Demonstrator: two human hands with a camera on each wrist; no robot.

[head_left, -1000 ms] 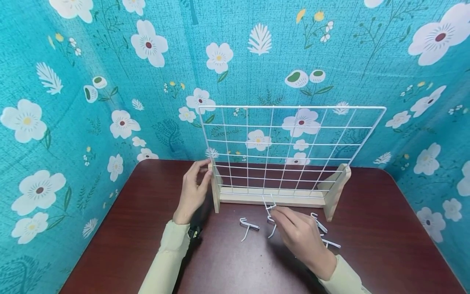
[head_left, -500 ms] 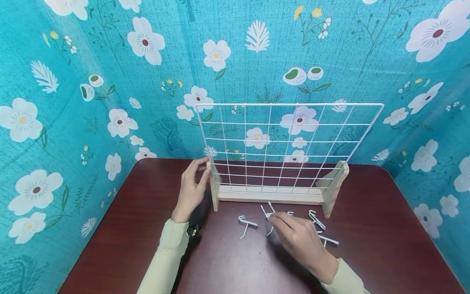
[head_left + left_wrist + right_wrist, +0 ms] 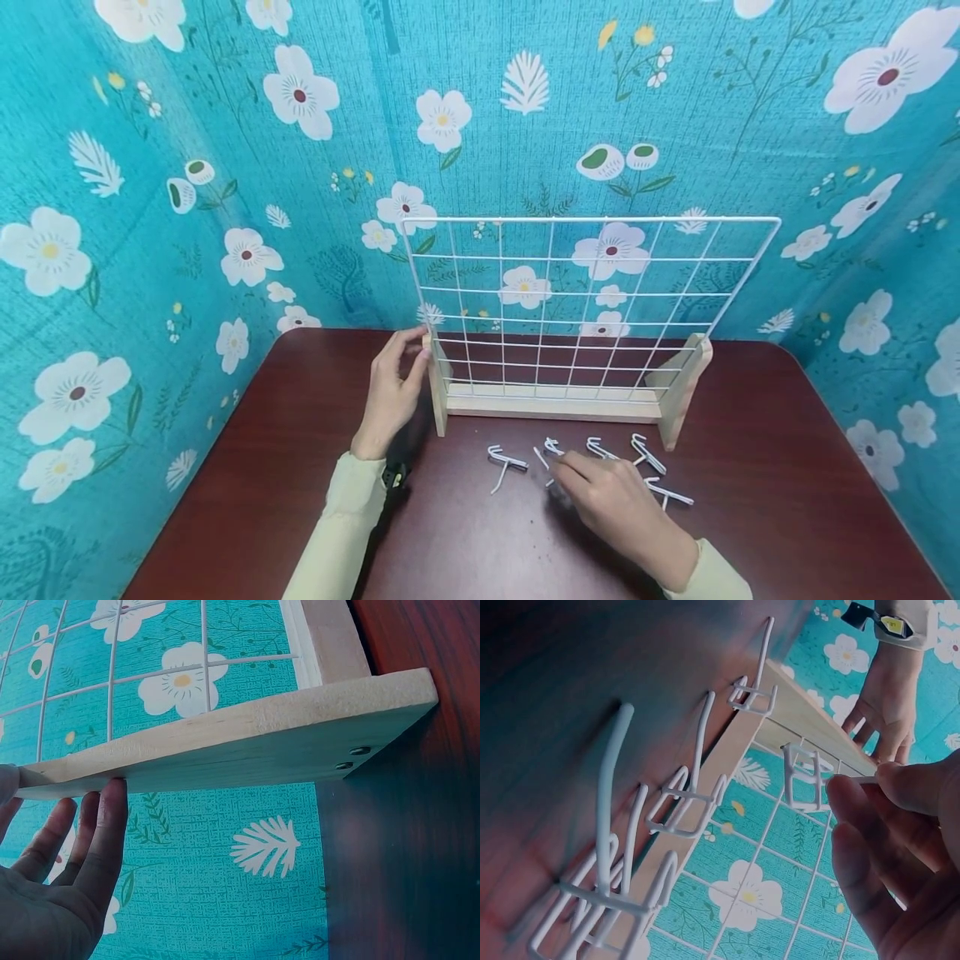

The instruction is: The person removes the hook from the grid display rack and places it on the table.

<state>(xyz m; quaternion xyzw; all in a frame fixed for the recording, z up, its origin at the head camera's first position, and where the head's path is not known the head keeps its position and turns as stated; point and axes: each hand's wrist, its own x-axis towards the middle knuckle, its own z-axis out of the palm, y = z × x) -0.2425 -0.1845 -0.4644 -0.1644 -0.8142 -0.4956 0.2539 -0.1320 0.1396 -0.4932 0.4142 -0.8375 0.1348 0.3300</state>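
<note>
A white wire grid panel (image 3: 592, 220) stands upright in a wooden stand, between two side pieces. My left hand (image 3: 390, 392) holds the left wooden side piece (image 3: 225, 754) near its upper end. Its fingertips press the outer face and the thumb lies at the edge. My right hand (image 3: 618, 504) pinches a white wire hook (image 3: 788, 776) by its long prong, between thumb and index finger, low in front of the grid. The hook's bracket end points away from the fingertips, apart from the grid. No hooks hang on the grid.
Several more white wire hooks lie on the dark red table (image 3: 480, 550) in front of the stand, among them a leftmost hook (image 3: 508, 461) and a right-hand hook (image 3: 669, 493). A turquoise floral cloth (image 3: 480, 50) hangs behind and along both sides.
My right hand has drawn the pinched hook down and toward me, away from the grid's lower edge, and its bracket has turned. The left hand stays on the side piece.
</note>
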